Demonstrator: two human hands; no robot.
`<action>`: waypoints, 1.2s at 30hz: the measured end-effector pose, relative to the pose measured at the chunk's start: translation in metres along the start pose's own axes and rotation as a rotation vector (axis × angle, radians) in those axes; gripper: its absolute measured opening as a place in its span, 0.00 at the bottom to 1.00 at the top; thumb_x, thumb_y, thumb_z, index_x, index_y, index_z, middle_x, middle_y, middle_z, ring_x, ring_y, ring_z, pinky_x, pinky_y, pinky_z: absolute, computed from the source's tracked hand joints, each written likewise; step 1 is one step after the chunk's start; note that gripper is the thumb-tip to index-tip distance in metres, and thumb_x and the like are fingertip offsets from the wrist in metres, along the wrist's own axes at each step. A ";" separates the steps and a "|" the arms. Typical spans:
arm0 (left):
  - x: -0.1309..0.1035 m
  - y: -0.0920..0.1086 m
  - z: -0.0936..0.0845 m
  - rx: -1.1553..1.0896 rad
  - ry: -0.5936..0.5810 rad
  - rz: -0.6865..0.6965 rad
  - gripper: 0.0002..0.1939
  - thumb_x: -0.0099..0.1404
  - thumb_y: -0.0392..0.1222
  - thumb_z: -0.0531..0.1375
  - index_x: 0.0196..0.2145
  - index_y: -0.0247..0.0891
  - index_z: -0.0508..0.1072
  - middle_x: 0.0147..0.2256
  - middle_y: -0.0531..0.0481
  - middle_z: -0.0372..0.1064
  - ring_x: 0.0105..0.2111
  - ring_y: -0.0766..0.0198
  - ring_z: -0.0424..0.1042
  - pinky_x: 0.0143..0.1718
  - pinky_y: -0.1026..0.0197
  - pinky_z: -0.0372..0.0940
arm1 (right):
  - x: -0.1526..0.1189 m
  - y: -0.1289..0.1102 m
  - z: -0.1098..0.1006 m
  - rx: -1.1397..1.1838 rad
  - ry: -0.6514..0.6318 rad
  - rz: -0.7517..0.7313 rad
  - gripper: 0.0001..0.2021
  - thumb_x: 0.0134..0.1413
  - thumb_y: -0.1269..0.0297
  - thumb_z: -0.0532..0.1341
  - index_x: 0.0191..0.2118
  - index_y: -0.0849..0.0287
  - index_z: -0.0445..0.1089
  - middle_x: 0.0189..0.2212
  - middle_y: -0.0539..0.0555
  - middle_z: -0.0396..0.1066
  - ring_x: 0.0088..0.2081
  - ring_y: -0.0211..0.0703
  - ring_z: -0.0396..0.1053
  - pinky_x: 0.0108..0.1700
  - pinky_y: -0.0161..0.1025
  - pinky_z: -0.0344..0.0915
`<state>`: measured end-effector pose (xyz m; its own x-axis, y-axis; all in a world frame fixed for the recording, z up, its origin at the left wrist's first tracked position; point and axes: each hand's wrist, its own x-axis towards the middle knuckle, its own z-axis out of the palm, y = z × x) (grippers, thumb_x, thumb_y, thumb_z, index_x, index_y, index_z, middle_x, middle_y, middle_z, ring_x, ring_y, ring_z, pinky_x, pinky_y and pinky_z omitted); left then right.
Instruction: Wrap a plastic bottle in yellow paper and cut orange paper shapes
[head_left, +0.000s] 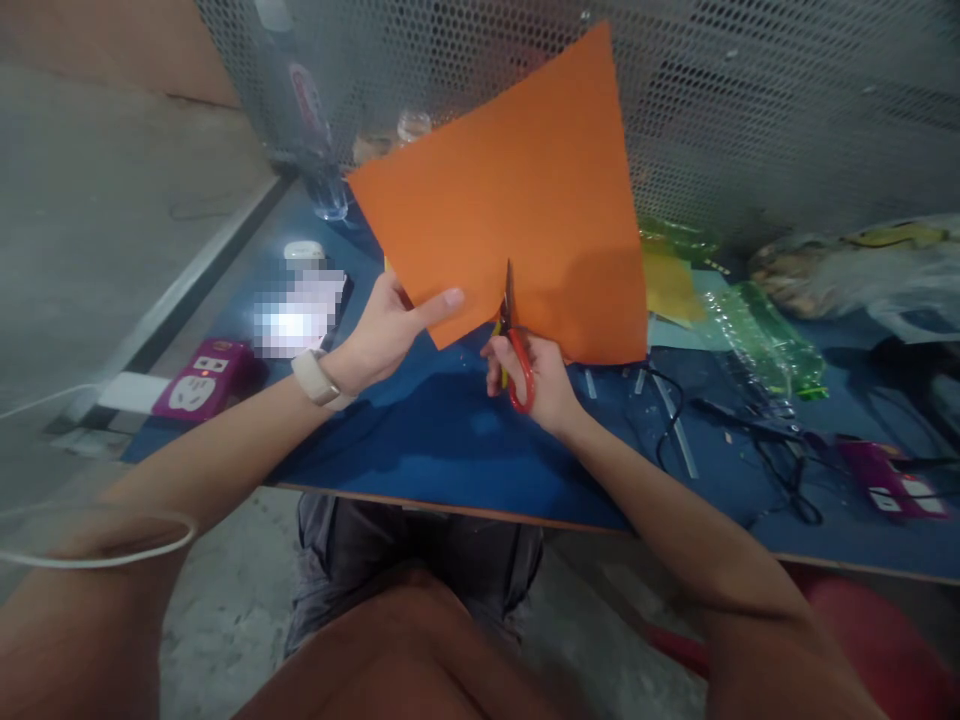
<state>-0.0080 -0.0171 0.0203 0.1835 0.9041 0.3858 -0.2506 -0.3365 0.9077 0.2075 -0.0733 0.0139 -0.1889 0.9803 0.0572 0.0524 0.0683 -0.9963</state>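
A large orange sheet of paper (517, 190) is held up, tilted, above the blue table. My left hand (386, 330) pinches its lower left edge, the thumb lying on top and the fingers underneath. In my right hand (544, 375) is a pair of scissors (519, 375) with red and yellow handles. Their blades stand at the sheet's lower edge, where a short cut runs inward. One dark blade shows over the orange surface; the other is mostly hidden by the paper.
On the left of the blue table (450, 450) are a purple socket block (206, 380), a blurred bright phone-like object (304, 315) and a clear bottle (326, 180). To the right lie a cut green plastic bottle (780, 335), black cables (787, 470) and another purple socket block (892, 480). Perforated metal (750, 120) stands behind.
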 end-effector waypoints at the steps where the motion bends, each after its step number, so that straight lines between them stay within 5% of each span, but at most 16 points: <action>1: 0.000 -0.001 0.000 0.020 0.001 0.006 0.34 0.66 0.70 0.78 0.55 0.42 0.80 0.58 0.41 0.84 0.63 0.44 0.83 0.65 0.41 0.81 | 0.000 0.000 0.000 -0.003 -0.009 0.005 0.36 0.58 0.21 0.73 0.35 0.56 0.74 0.21 0.48 0.72 0.22 0.40 0.72 0.27 0.39 0.71; 8: -0.004 -0.003 -0.002 0.201 -0.136 0.000 0.27 0.80 0.70 0.64 0.40 0.42 0.80 0.34 0.44 0.82 0.33 0.55 0.82 0.38 0.51 0.81 | -0.001 0.001 0.000 -0.023 -0.040 0.025 0.36 0.59 0.21 0.72 0.36 0.55 0.74 0.21 0.48 0.73 0.22 0.40 0.73 0.27 0.38 0.72; 20: -0.009 0.006 0.001 0.258 -0.213 0.017 0.27 0.82 0.69 0.61 0.39 0.43 0.80 0.33 0.44 0.83 0.32 0.55 0.82 0.37 0.52 0.81 | -0.002 0.004 -0.002 -0.021 -0.066 -0.019 0.35 0.64 0.22 0.69 0.38 0.55 0.75 0.22 0.48 0.74 0.23 0.41 0.75 0.30 0.39 0.74; 32: -0.006 0.002 -0.002 0.279 -0.093 0.047 0.26 0.82 0.68 0.63 0.39 0.41 0.79 0.31 0.45 0.80 0.32 0.53 0.81 0.40 0.52 0.80 | 0.000 0.005 -0.002 0.057 -0.049 0.057 0.37 0.54 0.22 0.76 0.32 0.54 0.69 0.20 0.42 0.63 0.17 0.37 0.69 0.21 0.37 0.68; 36: -0.003 0.001 -0.005 0.294 -0.138 0.045 0.28 0.81 0.69 0.63 0.37 0.42 0.79 0.30 0.45 0.79 0.32 0.54 0.79 0.42 0.50 0.81 | -0.001 0.003 -0.003 0.077 -0.062 0.066 0.36 0.56 0.23 0.76 0.32 0.55 0.70 0.19 0.42 0.64 0.16 0.36 0.68 0.21 0.36 0.68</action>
<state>-0.0138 -0.0187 0.0190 0.3106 0.8490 0.4275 0.0198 -0.4554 0.8901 0.2108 -0.0740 0.0109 -0.2476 0.9688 -0.0107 -0.0081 -0.0131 -0.9999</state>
